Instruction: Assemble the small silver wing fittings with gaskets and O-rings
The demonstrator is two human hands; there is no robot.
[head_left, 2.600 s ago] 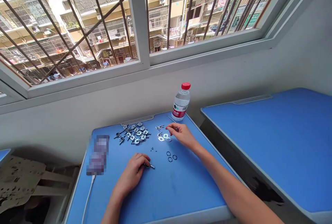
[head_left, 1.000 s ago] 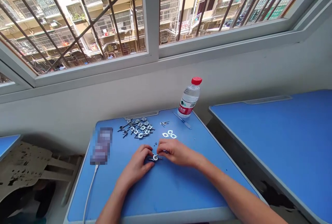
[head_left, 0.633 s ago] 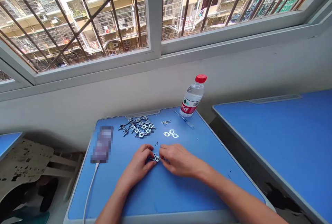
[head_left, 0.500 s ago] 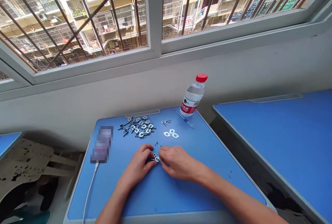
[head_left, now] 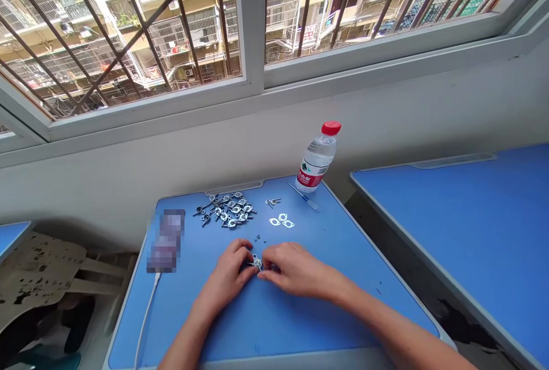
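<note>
Between my hands, low over the blue desk (head_left: pixel 240 324), is a small silver metal part (head_left: pixel 257 263) with a ring-shaped end and a thin stem. My left hand (head_left: pixel 234 267) pinches it from the left with thumb and fingers. My right hand (head_left: pixel 287 267) is at its right side, fingers curled and thumb stretched toward the part; what the fingertips hold, if anything, is hidden. Just beyond the hands lie tiny dark bits (head_left: pixel 258 238). Flat oval metal plates (head_left: pixel 282 217) with a hole in each lie farther back, near a few small silver pieces (head_left: pixel 273 202).
A pile of similar metal parts (head_left: pixel 229 210) lies at the back left. A phone (head_left: pixel 167 241) with a white cable (head_left: pixel 147 318) is at the left edge. A pen (head_left: pixel 303 197) and a water bottle (head_left: pixel 317 158) occupy the back right. Another blue desk (head_left: pixel 472 215) stands to the right.
My right hand's thumb has shifted down and left along the part, and the part appears turned slightly. My left hand stays nearly in place; the view has shifted slightly.
</note>
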